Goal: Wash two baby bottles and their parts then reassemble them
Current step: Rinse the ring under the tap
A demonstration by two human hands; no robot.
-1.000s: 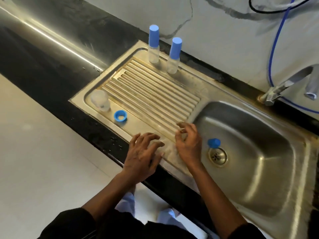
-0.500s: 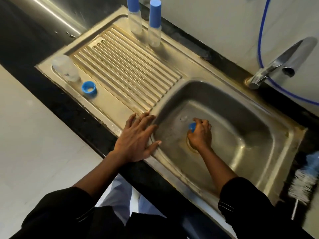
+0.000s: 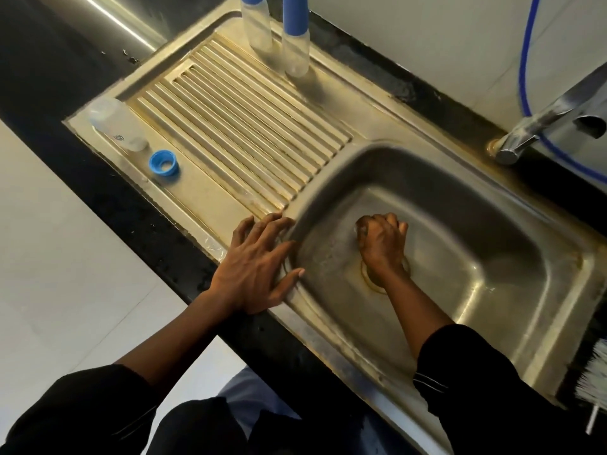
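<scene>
Two clear baby bottles, one (image 3: 261, 31) beside the other (image 3: 295, 50), stand with blue tops at the back of the ribbed drainboard (image 3: 246, 136). A clear cover (image 3: 116, 126) rests at the drainboard's left corner, with a blue screw ring (image 3: 164, 163) just in front of it. My right hand (image 3: 382, 244) is down in the sink basin (image 3: 476, 241) over the drain, closed into a fist; the small blue bottle part it closed on is hidden inside. My left hand (image 3: 259, 270) lies flat with fingers spread on the sink's front rim, holding nothing.
A metal tap (image 3: 542, 126) reaches over the basin from the back right, with a blue hose (image 3: 525, 60) on the wall behind it. A white bottle brush (image 3: 596, 379) lies on the black counter at the right edge.
My right hand went from the drainboard into the basin and closed on the blue part by the drain, which is now hidden. My left hand slid to the rim. The view tilted down.
</scene>
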